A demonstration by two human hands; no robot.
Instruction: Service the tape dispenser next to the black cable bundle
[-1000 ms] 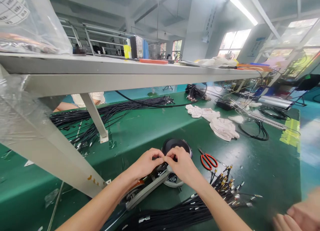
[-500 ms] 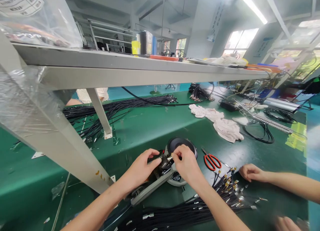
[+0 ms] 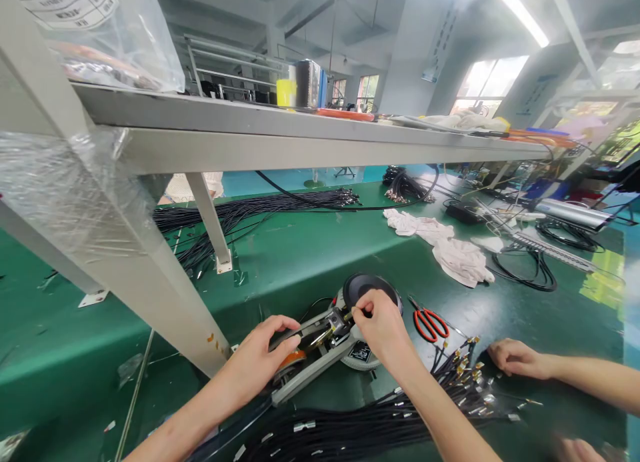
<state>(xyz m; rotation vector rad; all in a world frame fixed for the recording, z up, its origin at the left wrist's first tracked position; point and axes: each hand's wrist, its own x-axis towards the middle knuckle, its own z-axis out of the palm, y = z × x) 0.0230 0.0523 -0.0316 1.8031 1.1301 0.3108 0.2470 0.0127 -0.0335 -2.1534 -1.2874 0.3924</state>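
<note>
Nearest, a bundle of black cables (image 3: 360, 425) with metal tips lies along the green bench (image 3: 310, 249). My left hand (image 3: 260, 355) wraps the handle of the crimping tool (image 3: 320, 355); my right hand (image 3: 380, 329) pinches a small connector at its head. Right, another person's hand (image 3: 517, 359) rests on cable ends. Beyond: red scissors (image 3: 430, 323), white cloths (image 3: 450, 252). Far left, a clear bag (image 3: 115, 42) on the shelf holds coiled parts.

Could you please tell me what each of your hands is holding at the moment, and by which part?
The left hand grips the hand tool by its handle. The right hand pinches a small part at the tool's head; which part cannot be told.
</note>
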